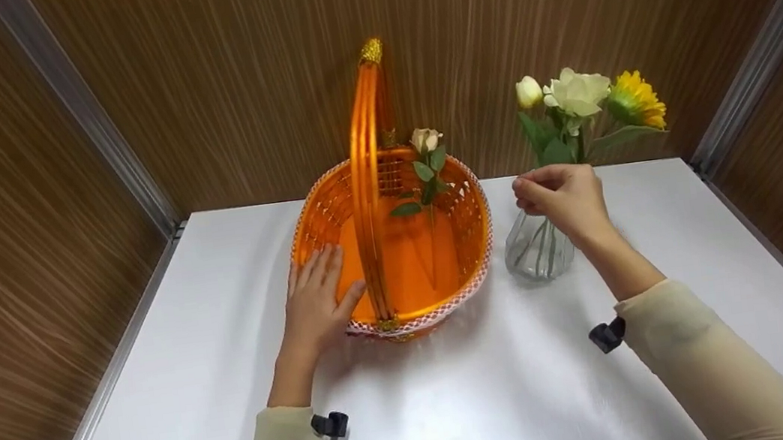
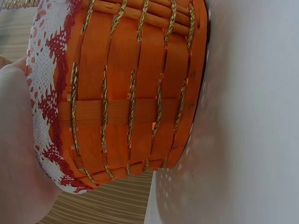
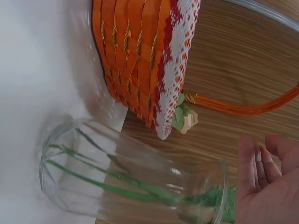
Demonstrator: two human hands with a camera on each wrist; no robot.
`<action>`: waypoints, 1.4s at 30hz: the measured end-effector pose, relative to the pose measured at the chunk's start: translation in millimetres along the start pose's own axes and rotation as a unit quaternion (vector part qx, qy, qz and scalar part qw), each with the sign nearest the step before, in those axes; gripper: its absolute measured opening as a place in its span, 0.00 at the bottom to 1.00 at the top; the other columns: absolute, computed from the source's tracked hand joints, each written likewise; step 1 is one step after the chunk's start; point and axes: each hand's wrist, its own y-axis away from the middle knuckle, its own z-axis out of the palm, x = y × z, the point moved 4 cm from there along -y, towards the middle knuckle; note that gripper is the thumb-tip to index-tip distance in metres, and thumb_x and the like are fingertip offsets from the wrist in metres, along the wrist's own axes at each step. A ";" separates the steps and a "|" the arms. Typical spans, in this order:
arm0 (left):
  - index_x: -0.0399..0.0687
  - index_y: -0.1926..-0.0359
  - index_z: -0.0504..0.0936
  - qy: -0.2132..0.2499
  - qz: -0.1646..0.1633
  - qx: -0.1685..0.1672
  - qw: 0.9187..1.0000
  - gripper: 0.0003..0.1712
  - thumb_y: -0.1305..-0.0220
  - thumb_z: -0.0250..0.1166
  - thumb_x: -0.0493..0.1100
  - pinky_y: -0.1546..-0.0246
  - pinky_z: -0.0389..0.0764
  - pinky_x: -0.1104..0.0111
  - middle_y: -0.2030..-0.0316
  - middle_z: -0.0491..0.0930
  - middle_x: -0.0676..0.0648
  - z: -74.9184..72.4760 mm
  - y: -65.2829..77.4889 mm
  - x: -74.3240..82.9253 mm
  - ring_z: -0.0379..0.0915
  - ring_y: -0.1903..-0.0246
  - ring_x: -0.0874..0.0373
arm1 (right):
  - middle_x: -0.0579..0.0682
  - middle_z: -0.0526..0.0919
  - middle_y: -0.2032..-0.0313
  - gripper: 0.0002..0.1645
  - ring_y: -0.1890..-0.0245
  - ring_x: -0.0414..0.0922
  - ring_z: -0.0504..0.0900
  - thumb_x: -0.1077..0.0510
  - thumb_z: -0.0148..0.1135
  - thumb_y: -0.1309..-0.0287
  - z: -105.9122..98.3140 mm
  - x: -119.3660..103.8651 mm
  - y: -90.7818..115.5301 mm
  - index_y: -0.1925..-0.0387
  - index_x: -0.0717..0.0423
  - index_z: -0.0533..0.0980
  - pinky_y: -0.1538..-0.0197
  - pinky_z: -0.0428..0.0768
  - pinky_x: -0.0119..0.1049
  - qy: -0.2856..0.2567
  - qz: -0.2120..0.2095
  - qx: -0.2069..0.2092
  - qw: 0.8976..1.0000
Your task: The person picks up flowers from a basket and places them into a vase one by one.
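An orange woven basket [image 1: 468,259] with a tall arched handle [image 1: 365,178] and a red-and-white lace rim stands upright on the table. My left hand [image 1: 314,294] rests over its left rim, fingers fairly straight and spread; in the left wrist view the hand lies along the lace edge [image 2: 49,107]. Inside the basket a pale rose [image 1: 426,141] leans at the back right. At the right is a clear glass vase [image 1: 536,254] holding a white tulip [image 1: 529,91], a white flower [image 1: 579,92] and a yellow sunflower [image 1: 637,100]. By the vase mouth, my right hand [image 1: 570,196] has loosely bent fingers with nothing visible between them.
The white table [image 1: 154,372] carries the basket and vase. Wood-patterned panels [image 1: 233,104] close in the back and both sides, with metal strips [image 1: 100,130] at the corners. The basket's handle rises high beside my left hand.
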 end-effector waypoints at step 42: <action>0.48 0.23 0.57 0.002 -0.012 -0.012 1.000 0.43 0.28 0.48 0.67 0.24 0.38 0.46 0.25 0.58 0.43 0.9 0.0 -1.3 0.50 0.24 0.45 | 0.61 0.59 0.25 0.36 0.27 0.55 0.62 0.52 0.51 0.26 120.5 30.9 -23.7 0.24 0.58 0.53 0.27 0.63 0.43 -0.367 0.242 -0.111 0.891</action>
